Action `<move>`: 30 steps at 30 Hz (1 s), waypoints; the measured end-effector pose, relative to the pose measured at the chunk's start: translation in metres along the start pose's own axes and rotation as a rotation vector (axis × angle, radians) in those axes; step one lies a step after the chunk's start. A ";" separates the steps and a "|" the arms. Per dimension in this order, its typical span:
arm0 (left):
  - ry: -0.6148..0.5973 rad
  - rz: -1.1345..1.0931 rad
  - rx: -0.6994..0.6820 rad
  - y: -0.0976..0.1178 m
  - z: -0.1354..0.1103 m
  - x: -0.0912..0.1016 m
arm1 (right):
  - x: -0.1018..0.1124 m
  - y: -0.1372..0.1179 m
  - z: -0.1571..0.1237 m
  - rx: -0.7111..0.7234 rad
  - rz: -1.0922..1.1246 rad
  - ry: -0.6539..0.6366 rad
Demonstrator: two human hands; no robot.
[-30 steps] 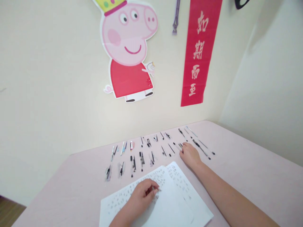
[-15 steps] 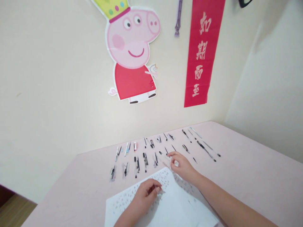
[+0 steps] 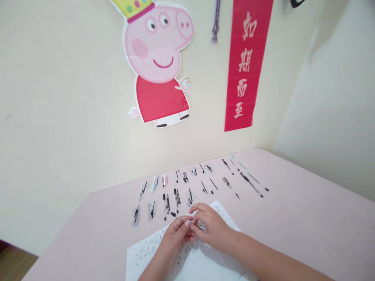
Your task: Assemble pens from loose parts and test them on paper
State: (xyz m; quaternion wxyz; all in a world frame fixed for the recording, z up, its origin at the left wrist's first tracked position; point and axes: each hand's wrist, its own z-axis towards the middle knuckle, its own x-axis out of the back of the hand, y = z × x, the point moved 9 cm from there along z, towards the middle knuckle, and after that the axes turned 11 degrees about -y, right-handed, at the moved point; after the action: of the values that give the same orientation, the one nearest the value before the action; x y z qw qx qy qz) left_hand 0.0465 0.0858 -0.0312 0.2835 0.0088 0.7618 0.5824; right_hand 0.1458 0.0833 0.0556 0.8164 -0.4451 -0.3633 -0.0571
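Observation:
My left hand (image 3: pixel 179 232) and my right hand (image 3: pixel 209 225) meet over the white written-on sheets (image 3: pixel 146 251) at the near middle of the pink table (image 3: pixel 293 218). Together their fingertips pinch a thin pen part (image 3: pixel 175 215) whose dark tip sticks out to the left. Just beyond the hands, several taken-apart pens and refills (image 3: pixel 175 195) lie in two rows. A longer pen (image 3: pixel 251 184) lies at the far right of the rows.
The table stands in a corner between a cream wall and a side wall. A cartoon pig cutout (image 3: pixel 159 66) and a red banner with characters (image 3: pixel 246 66) hang on the wall. Wooden floor (image 3: pixel 11 265) shows at the lower left.
My right hand has drawn back from the right end of the pen rows toward me and joined my left hand over the paper, carrying a pen part. The left hand has risen slightly to meet it.

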 end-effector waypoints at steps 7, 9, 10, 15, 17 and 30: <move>0.053 -0.086 0.006 0.009 -0.006 -0.004 | 0.002 0.002 0.001 0.007 0.020 -0.054; 0.082 -0.119 0.006 0.009 -0.007 -0.001 | 0.005 0.000 0.001 0.041 0.026 -0.047; 0.101 -0.141 0.006 0.008 -0.007 0.002 | 0.006 0.000 0.002 0.049 0.021 -0.042; 0.213 -0.274 -0.043 0.007 -0.006 0.021 | 0.026 0.026 0.006 -0.109 -0.093 0.042; 0.258 -0.309 -0.073 0.009 -0.007 0.026 | 0.040 0.043 0.008 -0.194 -0.133 0.079; 0.307 -0.318 -0.106 0.015 -0.008 0.034 | 0.127 0.162 -0.038 -0.971 -0.615 -0.145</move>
State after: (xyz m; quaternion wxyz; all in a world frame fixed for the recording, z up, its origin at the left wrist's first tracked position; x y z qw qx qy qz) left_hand 0.0101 0.0950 -0.0309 0.2525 -0.2150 0.7560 0.5643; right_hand 0.3267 0.1800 0.0131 0.4374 -0.6455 -0.4631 -0.4215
